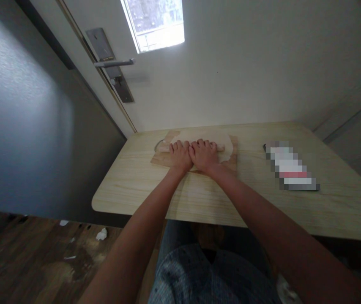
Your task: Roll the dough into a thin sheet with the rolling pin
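Note:
A wooden board (163, 158) lies on the light wooden table (263, 202), with a flat sheet of pale dough (228, 143) spread on it. A rolling pin (163, 148) lies across the dough. My left hand (179, 155) and my right hand (204, 154) rest side by side on top of the pin, palms down, fingers stretched forward and close together. Only the pin's ends show past my hands.
A blurred flat object (290, 166) lies on the table to the right of the board. A white door (231, 63) with a metal lever handle (113, 63) stands behind the table. Scraps of paper (102, 234) lie on the dark wooden floor at the left.

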`<state>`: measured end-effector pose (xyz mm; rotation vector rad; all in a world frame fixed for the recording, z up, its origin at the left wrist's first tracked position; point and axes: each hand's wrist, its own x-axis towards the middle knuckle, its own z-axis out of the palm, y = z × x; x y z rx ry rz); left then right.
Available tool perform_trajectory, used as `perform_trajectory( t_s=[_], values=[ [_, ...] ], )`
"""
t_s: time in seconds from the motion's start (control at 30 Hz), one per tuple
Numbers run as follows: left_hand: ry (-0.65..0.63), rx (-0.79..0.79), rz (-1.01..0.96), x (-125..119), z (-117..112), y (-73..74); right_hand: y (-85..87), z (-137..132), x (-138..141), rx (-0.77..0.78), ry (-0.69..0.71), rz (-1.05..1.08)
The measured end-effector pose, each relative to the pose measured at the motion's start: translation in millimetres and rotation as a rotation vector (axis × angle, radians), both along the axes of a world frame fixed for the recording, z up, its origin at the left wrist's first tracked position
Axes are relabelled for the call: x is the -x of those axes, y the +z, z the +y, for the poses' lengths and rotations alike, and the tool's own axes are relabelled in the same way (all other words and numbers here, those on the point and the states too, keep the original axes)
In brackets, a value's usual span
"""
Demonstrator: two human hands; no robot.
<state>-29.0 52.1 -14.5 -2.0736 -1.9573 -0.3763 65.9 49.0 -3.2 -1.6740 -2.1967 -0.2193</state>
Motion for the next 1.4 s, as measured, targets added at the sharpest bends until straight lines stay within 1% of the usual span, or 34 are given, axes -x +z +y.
perform_trajectory(
  t_s=[0.13,0.37,0.63,0.93,1.2,1.4],
  values=[
    [-0.010,0.020,0.003,-1,2,3.0,0.9,4,-1,0.013,0.004,0.002],
    [-0.031,0.072,0.011,0,11,4.9,3.5,12,-2,0.059,0.052,0.026],
    [-0.035,0.063,-0.001,0,16,4.1,1.7,21,-3,0.034,0.055,0.028],
    [-0.049,0.055,-0.054,-2,24,7.2,5.1,31,-1,0.089,0.024,0.008],
    [-0.060,0.027,-0.069,-2,38,4.8,12.9,41,-1,0.147,0.015,-0.032],
    [-0.046,0.001,-0.097,-4,50,4.7,11.7,56,-2,0.146,0.018,-0.040]
  ],
)
